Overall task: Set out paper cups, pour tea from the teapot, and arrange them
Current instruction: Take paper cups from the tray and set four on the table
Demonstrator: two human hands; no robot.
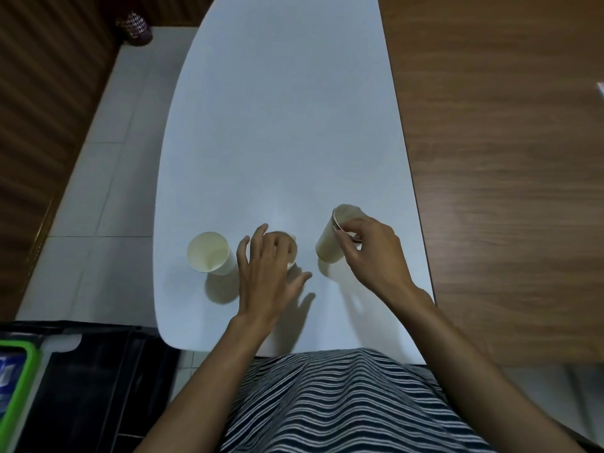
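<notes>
You're setting out cups: your right hand [369, 253] pinches the tilted right cup [333, 237] at its rim, lower centre; your left hand [264, 266], fingers spread, covers the middle cup [292, 253]. Stand the right cup upright next; no teapot shows.

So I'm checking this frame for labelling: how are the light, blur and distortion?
Head view: dim, even light; soft shadows fall toward the camera from the left cup and both hands. The left hand is slightly motion-blurred over the middle cup. Wide-angle distortion bows the white table edges. No glare.
</notes>
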